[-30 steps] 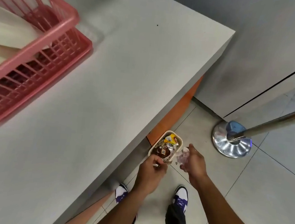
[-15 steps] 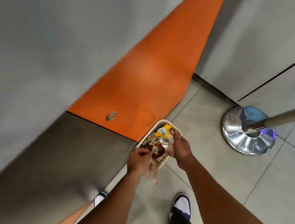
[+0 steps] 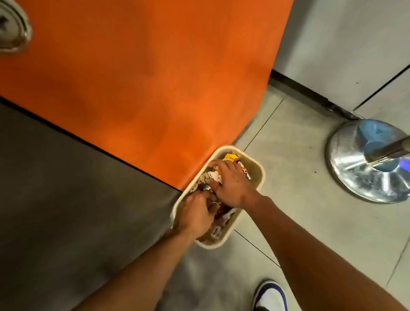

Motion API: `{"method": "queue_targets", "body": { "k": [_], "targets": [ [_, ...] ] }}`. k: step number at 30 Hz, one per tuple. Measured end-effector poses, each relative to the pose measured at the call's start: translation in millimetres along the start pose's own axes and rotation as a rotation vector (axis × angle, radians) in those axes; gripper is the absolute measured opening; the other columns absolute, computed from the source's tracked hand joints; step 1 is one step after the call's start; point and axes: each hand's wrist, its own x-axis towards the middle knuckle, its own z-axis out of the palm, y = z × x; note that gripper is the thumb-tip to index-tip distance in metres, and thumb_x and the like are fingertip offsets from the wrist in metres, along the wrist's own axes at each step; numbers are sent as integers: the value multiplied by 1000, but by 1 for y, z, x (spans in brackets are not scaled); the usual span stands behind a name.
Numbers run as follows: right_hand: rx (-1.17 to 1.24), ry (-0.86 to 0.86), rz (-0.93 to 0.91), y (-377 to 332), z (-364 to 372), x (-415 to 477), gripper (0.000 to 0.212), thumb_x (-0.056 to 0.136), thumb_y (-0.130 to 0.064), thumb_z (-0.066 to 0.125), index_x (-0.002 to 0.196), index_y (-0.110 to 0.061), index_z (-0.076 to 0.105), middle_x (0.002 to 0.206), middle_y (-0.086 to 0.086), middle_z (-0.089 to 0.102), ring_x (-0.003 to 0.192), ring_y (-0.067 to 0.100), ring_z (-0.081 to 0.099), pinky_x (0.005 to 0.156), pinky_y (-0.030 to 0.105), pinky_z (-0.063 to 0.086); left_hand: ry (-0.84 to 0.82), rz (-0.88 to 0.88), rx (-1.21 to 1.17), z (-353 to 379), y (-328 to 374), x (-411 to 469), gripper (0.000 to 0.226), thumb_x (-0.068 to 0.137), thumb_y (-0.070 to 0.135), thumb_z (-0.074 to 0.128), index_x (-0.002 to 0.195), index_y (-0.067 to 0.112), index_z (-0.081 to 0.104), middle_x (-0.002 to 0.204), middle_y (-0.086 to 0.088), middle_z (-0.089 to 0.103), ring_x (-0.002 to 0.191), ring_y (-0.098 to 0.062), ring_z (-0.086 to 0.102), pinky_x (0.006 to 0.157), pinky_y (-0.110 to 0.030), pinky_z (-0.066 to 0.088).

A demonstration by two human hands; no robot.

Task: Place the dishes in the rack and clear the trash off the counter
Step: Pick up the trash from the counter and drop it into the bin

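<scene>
A beige trash bin [image 3: 260, 171] stands on the tiled floor against the counter's side, stuffed with crumpled wrappers [image 3: 231, 157] in yellow, white and brown. Both my hands are down inside it. My left hand [image 3: 197, 214] is at the near end, its fingers curled into brown and silver wrappers. My right hand [image 3: 231, 185] lies over the middle of the pile with fingers spread, pressing on the trash. The counter top, the dishes and the rack are out of view.
The counter's orange side panel [image 3: 145, 63] and a dark grey panel [image 3: 46, 203] fill the left. A shiny metal post base [image 3: 370, 174] stands on the floor at right. My white and purple shoe [image 3: 273, 300] is near the bottom.
The view has dropped from the counter top with the pink rack to floor level. Both hands went down from above the bin into it with the trash they carried.
</scene>
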Motion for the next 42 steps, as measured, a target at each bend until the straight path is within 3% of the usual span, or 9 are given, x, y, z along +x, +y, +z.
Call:
{"method": "queue_targets", "body": {
  "k": [5, 8, 15, 19, 21, 25, 31, 38, 42],
  "targets": [
    [-176, -289, 41, -7, -26, 16, 65, 90, -31, 63, 151, -31, 39, 153, 7, 44, 144, 33, 33, 112, 46, 39, -297, 90, 137, -31, 6, 12, 30, 95, 41, 63, 122, 29, 67, 116, -4, 72, 107, -25, 67, 90, -34, 53],
    [-311, -437, 48, -23, -48, 23, 68, 89, -29, 64, 152, -33, 40, 127, -4, 59, 108, 20, 56, 77, 30, 48, -437, 122, 314, -59, 23, 24, 37, 92, 45, 67, 126, 29, 66, 119, 0, 70, 105, -22, 65, 97, -37, 52],
    [-663, -462, -48, -38, -74, 32, 76, 87, -25, 79, 153, -33, 41, 130, -2, 54, 113, 23, 56, 91, 35, 51, -412, 229, 719, -77, 62, 24, 76, 75, 52, 83, 133, 13, 54, 112, -3, 66, 75, -22, 57, 64, -31, 47],
    [-886, -509, -19, -23, -49, 29, 110, 72, -52, 88, 160, -38, 23, 153, -2, 43, 125, 22, 55, 72, 28, 52, -483, 211, 935, -27, 37, 25, 133, 56, 61, 91, 156, 13, 19, 151, -8, 46, 119, -33, 56, 83, -36, 48],
    [-1017, -516, -31, -13, -30, 32, 104, 70, -62, 85, 153, -36, 29, 155, -7, 36, 138, 20, 42, 94, 33, 49, -423, 263, 996, -7, 21, 30, 140, 56, 63, 90, 160, 12, 11, 159, -12, 32, 129, -34, 50, 81, -35, 43],
    [-1084, -467, 40, 17, 0, 42, 86, 92, -63, 60, 157, -24, 20, 165, 6, 23, 152, 32, 26, 123, 51, 26, -237, 360, 970, 15, -6, 44, 129, 63, 52, 90, 157, 12, 13, 152, -17, 35, 115, -34, 60, 69, -36, 39],
    [-1125, -353, -9, 28, 31, 38, 116, 80, -66, 74, 163, -26, 4, 163, 18, 19, 143, 43, 39, 112, 50, 40, -177, 464, 1087, 44, -21, 41, 86, 92, 38, 65, 156, 10, 17, 151, -15, 33, 120, -31, 57, 80, -40, 50],
    [-895, -363, 80, 18, 3, 43, 88, 93, -57, 62, 162, -22, 20, 165, 6, 30, 148, 33, 35, 120, 48, 29, -315, 285, 841, 16, -1, 49, 95, 81, 39, 78, 155, 19, 23, 140, -5, 51, 116, -30, 60, 83, -35, 47],
    [-865, -433, 81, -13, -15, 27, 129, 60, -57, 93, 160, -31, 17, 155, 1, 47, 135, 31, 50, 102, 38, 44, -409, 210, 724, -16, 13, 35, 94, 72, 46, 86, 148, 23, 35, 128, -2, 61, 109, -28, 61, 77, -34, 45]
  ]
}}
